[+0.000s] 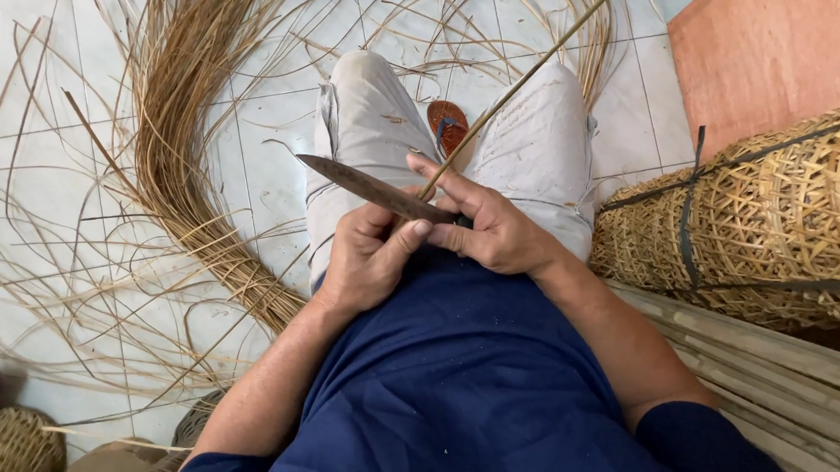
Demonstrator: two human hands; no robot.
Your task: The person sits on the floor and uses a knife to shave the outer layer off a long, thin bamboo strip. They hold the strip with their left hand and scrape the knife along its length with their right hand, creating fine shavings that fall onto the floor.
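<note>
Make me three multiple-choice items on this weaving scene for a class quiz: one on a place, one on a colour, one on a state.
1. Where does the stack of woven baskets lie?
A. at the person's right
B. at the person's left
C. on the lap

2. What colour is the person's shirt?
A. red
B. dark blue
C. white

3. How is the knife held?
A. lying loose on the tiled floor
B. gripped in the left hand, blade against the thin cane
C. stuck into a basket

Answers:
1 A, the tied baskets fill the right edge beside the right forearm.
2 B, the chest and sleeves are navy.
3 B, left fingers wrap the handle while the right hand steadies the cane at the blade.
</note>
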